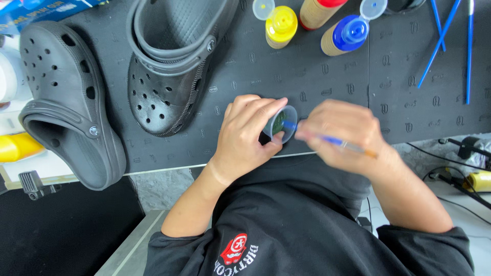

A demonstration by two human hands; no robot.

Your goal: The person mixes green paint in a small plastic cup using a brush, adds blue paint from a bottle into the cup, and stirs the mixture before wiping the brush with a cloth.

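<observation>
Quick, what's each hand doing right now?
Left hand: closed around a small cup.
Right hand: closed on a brush, tip in the cup; blurred.

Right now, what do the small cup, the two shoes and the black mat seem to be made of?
The small cup, held by the left hand, looks like thin translucent plastic: dark paint shows through it. The two clogs seem moulded foam-like resin, matte grey-black, with punched holes. The mat looks like dark foam or rubber, matte, with embossed marks. The right hand holds a blue-handled brush, likely plastic or painted wood.
</observation>
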